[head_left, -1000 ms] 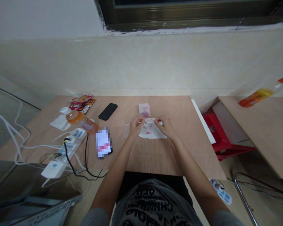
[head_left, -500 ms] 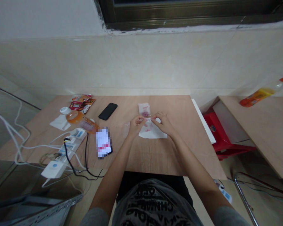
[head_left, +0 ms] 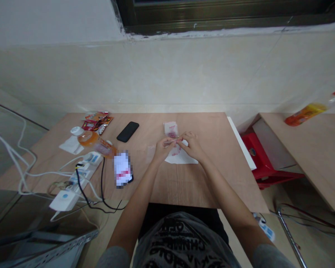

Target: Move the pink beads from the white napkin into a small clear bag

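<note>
My left hand and my right hand meet above the wooden table, their fingertips pinching a thin, clear plastic strip between them. Just beyond the fingers lies a small clear bag with pink pieces. Under my right fingers is a white paper sheet with pink marks, partly hidden by my hands. A flat transparent film lies beside my left hand.
To the left on the table are a black smartphone, an orange tape roll, snack packets, a blurred white packet and a white power strip with cables. A red stool stands right of the table.
My hands have drawn closer together, and my right hand has moved left until the fingertips of both hands meet over the top of the white sheet.
</note>
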Tool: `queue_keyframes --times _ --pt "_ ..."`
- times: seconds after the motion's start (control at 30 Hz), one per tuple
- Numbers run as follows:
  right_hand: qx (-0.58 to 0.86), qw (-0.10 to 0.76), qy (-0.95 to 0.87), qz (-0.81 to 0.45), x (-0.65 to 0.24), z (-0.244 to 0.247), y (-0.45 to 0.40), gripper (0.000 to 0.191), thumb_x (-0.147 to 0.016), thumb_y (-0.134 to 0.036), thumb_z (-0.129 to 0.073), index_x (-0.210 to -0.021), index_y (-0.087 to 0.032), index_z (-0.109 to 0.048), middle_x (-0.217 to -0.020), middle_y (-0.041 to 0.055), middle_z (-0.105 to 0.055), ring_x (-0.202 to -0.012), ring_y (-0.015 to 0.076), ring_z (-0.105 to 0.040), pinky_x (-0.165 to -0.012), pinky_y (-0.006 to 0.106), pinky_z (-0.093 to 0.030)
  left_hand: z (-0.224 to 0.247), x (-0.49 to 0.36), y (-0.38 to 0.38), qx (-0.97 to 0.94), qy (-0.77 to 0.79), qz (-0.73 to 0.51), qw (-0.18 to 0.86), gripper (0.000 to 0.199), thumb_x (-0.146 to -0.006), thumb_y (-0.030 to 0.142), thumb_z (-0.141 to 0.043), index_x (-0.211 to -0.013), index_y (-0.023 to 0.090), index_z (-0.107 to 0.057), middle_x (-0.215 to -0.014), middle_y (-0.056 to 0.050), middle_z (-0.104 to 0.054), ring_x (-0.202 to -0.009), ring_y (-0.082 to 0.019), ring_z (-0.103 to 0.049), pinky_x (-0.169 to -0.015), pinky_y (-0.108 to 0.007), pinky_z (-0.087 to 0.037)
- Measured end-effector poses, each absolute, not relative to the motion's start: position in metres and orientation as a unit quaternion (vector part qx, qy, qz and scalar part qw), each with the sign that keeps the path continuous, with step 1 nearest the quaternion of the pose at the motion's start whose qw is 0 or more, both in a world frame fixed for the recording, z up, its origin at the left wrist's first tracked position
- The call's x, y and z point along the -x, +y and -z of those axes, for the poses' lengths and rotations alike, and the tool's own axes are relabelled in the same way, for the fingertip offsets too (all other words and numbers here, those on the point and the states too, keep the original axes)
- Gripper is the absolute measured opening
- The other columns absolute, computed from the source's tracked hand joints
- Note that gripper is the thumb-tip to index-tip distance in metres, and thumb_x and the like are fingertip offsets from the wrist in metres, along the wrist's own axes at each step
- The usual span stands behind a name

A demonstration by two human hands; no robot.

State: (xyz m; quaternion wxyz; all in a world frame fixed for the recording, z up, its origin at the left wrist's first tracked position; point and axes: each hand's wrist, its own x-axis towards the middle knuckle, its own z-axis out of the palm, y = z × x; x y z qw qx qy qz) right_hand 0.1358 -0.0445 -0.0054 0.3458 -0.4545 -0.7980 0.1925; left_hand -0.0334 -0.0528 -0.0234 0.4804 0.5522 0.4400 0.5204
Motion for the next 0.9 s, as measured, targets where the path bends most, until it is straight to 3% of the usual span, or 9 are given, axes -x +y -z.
queue_keyframes --times 0.3,0.47,0.67,0.9 --pt "0.472 0.357 -0.784 -0.189 -0.143 0.015 -0.041 0.034 -0.095 -0.049 -0.047 -0.093 -0.025 -0.07 -0.093 0.0072 -0.062 -0.097 0.0252 -0.051 -0.09 0.04 -0.034 0.037 0.039 -0.049 -0.555 0.443 -0.513 0.481 0.034 -0.075 0.05 -0.07 -0.086 0.018 -0.071 -0.09 -0.007 -0.074 -0.076 -0.018 -0.069 -0.076 -0.031 -0.054" --pt "0.479 0.355 -0.788 -0.152 -0.143 0.016 -0.042 0.035 -0.097 -0.048 -0.044 -0.094 -0.023 -0.069 -0.094 0.0085 -0.06 -0.097 0.0259 -0.051 -0.09 0.041 -0.034 0.039 0.041 -0.046 -0.564 0.445 -0.514 0.468 0.033 -0.079 0.048 -0.068 -0.09 0.018 -0.073 -0.089 -0.008 -0.075 -0.075 -0.018 -0.07 -0.078 -0.033 -0.054" --pt "0.508 0.373 -0.765 -0.134 -0.145 0.021 -0.042 0.037 -0.097 -0.048 -0.041 -0.097 -0.022 -0.067 -0.098 0.0101 -0.058 -0.1 0.0277 -0.05 -0.093 0.044 -0.033 0.037 0.039 -0.048 -0.575 0.427 -0.485 0.502 0.041 -0.083 0.053 -0.062 -0.103 0.019 -0.073 -0.105 -0.01 -0.075 -0.095 -0.022 -0.07 -0.092 -0.037 -0.052" --pt "0.535 0.442 -0.694 -0.192 -0.16 0.059 -0.04 0.038 -0.093 -0.054 -0.045 -0.098 -0.022 -0.065 -0.098 0.0094 -0.064 -0.098 0.0251 -0.057 -0.09 0.04 -0.041 0.03 0.05 -0.039 -0.575 0.468 -0.497 0.452 0.042 -0.082 0.056 -0.061 -0.095 0.018 -0.075 -0.095 -0.009 -0.076 -0.091 -0.024 -0.071 -0.087 -0.038 -0.054"
